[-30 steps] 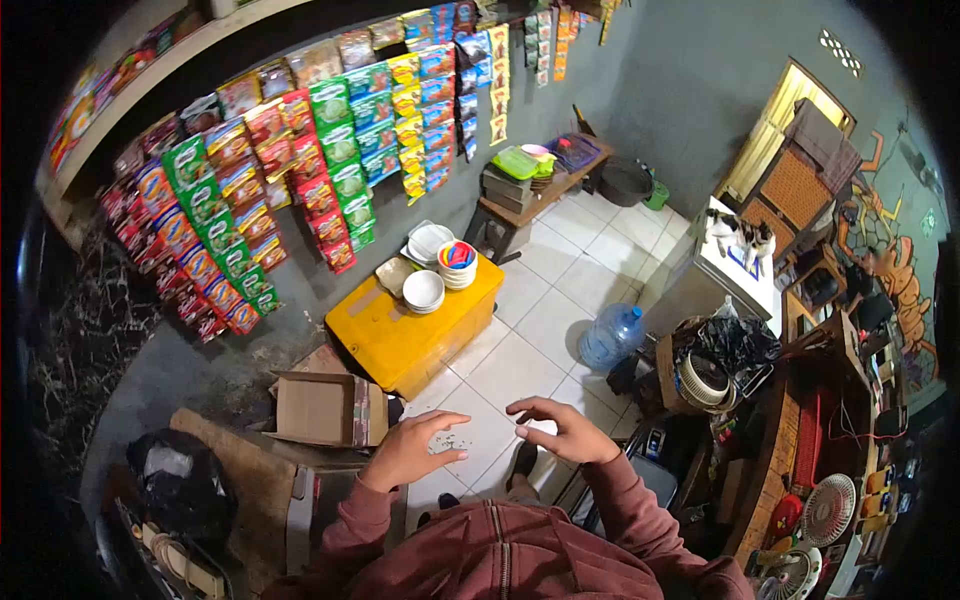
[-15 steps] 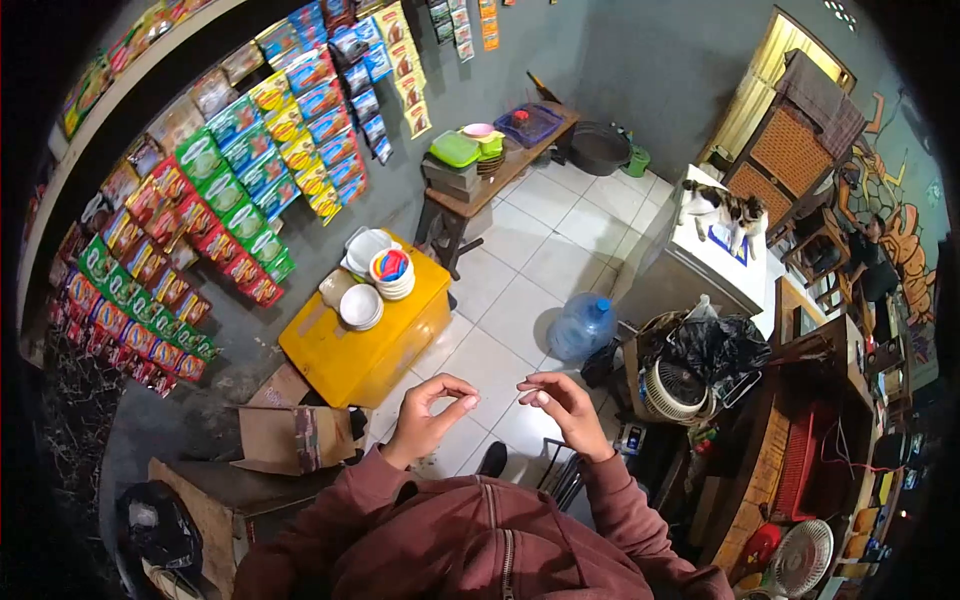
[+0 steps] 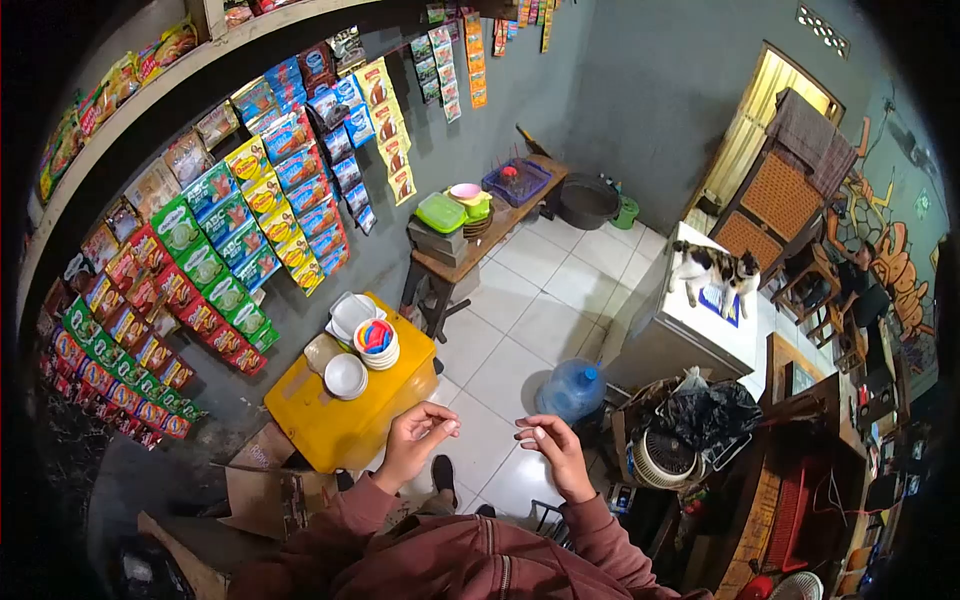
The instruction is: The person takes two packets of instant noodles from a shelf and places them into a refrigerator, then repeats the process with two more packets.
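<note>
My left hand [image 3: 413,442] is raised in front of my chest, its fingers curved and the thumb apart, with nothing seen in it. Level with it, my right hand [image 3: 563,456] is also bare, fingers bent loosely toward the left. A space separates the two hands, with white floor tiles below. Nearest to the left hand is a yellow box [image 3: 290,400] bearing white bowls [image 3: 345,377] and a stack with colourful pieces on top [image 3: 377,340]. Just beyond the right hand, a blue water jug [image 3: 571,391] stands on the floor.
Hanging sachet strips [image 3: 230,230] line the left wall. A wooden bench [image 3: 519,205] holds containers at the back. A cat [image 3: 716,272] is on a white-topped cabinet [image 3: 705,335] at right, near a fan [image 3: 664,457] and black plastic bag [image 3: 711,415]. Cardboard [image 3: 255,490] lies lower left.
The view has tilted up and moved slightly, so the room sits lower and left in the frame. Both hands keep nearly the same pose. My feet now show more below.
</note>
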`<state>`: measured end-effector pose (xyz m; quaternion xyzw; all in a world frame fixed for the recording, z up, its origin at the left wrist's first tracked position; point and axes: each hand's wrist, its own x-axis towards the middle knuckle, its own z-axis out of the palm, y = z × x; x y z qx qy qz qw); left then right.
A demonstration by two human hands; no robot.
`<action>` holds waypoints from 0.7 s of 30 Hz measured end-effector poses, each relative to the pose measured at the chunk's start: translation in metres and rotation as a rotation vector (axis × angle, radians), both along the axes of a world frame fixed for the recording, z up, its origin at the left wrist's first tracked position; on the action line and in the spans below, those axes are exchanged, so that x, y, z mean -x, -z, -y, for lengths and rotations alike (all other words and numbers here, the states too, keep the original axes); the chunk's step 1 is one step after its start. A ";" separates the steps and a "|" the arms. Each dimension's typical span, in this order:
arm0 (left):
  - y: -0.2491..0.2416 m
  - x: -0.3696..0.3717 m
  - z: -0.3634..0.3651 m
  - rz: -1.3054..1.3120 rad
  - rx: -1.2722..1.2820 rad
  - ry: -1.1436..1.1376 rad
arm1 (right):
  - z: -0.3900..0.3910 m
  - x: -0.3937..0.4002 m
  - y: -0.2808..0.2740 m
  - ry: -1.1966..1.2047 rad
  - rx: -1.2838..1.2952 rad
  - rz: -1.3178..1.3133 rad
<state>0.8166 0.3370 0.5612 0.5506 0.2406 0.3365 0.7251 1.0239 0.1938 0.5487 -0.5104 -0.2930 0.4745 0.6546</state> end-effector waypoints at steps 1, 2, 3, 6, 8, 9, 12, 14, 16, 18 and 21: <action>-0.001 -0.001 -0.011 0.004 -0.012 0.002 | -0.012 -0.002 -0.003 -0.010 -0.003 0.021; -0.001 -0.001 -0.022 0.004 -0.025 0.004 | -0.025 -0.005 -0.004 -0.021 0.004 0.027; -0.002 -0.001 -0.034 0.004 -0.024 0.004 | -0.040 -0.006 -0.006 -0.021 0.005 0.027; -0.006 0.004 -0.072 0.034 -0.009 -0.007 | -0.087 -0.006 -0.013 -0.034 -0.008 0.056; -0.007 0.004 -0.101 0.071 -0.021 -0.044 | -0.118 -0.004 -0.023 -0.047 -0.018 0.059; -0.008 0.005 -0.115 0.079 -0.021 -0.040 | -0.133 -0.003 -0.027 -0.061 -0.023 0.053; -0.009 0.005 -0.154 0.065 -0.078 -0.090 | -0.171 -0.004 -0.036 -0.082 -0.053 0.121; -0.009 0.000 -0.170 0.084 -0.062 -0.082 | -0.189 -0.005 -0.038 -0.090 -0.067 0.143; -0.011 -0.004 -0.182 0.086 -0.052 -0.086 | -0.201 -0.009 -0.040 -0.086 -0.049 0.147; -0.010 -0.009 -0.190 0.095 -0.053 -0.074 | -0.210 -0.014 -0.037 -0.079 -0.034 0.141; -0.005 -0.018 -0.201 0.103 -0.046 -0.068 | -0.223 -0.030 -0.037 -0.056 -0.013 0.122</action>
